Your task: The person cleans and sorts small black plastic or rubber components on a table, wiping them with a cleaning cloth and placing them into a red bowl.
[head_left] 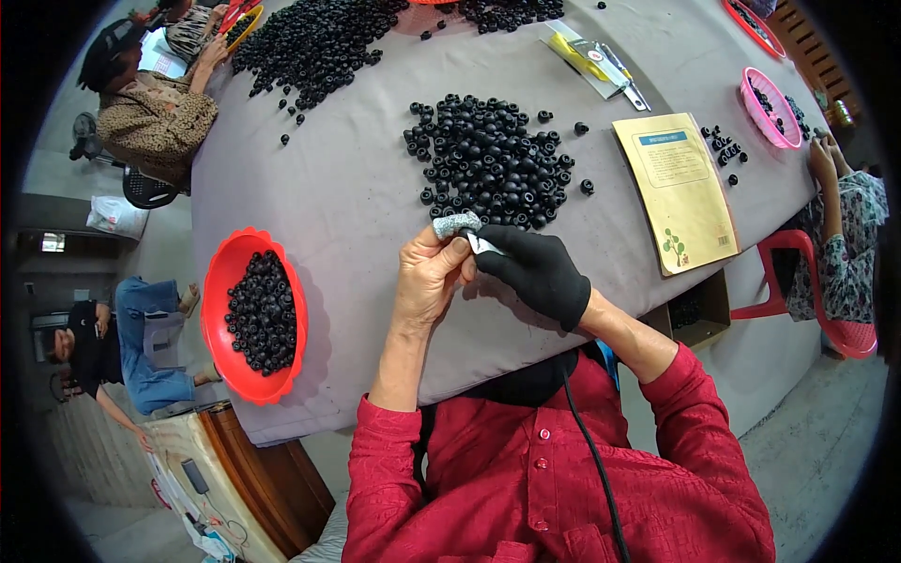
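Note:
My left hand (430,272) is bare, with a speckled grey wrap (456,223) around one fingertip. Its fingers are pinched together at the near edge of a pile of small round black parts with holes (488,155). My right hand (540,272) wears a black glove and meets the left fingertips. Between its closed fingers shows a small white strip-like piece (481,245), whose kind I cannot make out. Whatever the left fingers pinch is mostly hidden; a dark spot shows between the two hands.
A red scalloped bowl (218,310) of black parts stands at left. To the right lie a tan booklet (676,192) and a clear packet (587,61) with a knife-like tool. A larger black heap (314,42) sits farther off. Other people sit at both sides; a pink basket (770,108) is far right.

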The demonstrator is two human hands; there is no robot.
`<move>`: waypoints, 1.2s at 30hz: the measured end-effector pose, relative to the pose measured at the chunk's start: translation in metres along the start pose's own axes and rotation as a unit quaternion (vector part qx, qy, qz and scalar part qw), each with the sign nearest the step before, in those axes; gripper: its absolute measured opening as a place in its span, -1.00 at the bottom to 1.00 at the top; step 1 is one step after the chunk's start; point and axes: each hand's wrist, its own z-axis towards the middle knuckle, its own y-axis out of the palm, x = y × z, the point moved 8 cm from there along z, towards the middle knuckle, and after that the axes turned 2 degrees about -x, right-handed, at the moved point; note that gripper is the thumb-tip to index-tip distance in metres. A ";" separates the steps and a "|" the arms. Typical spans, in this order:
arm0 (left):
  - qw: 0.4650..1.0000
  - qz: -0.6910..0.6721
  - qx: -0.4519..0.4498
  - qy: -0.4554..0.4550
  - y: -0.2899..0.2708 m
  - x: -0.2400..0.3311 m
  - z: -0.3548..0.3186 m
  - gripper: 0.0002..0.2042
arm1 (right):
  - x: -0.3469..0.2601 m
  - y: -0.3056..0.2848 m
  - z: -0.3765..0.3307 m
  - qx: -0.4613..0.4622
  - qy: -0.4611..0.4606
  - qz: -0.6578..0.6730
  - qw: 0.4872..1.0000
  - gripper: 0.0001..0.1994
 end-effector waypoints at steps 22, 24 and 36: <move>0.998 0.054 0.015 0.011 0.002 0.004 -0.004 -0.85 | 0.005 0.000 0.002 -0.025 0.011 -0.016 0.999 -0.68; 0.998 0.059 0.014 0.011 0.002 0.005 -0.004 -0.85 | 0.001 0.000 0.002 -0.024 -0.005 -0.023 0.999 -0.68; 0.996 0.087 0.003 0.010 0.000 0.002 -0.004 -0.84 | 0.006 -0.002 0.002 -0.009 0.022 -0.030 0.999 -0.71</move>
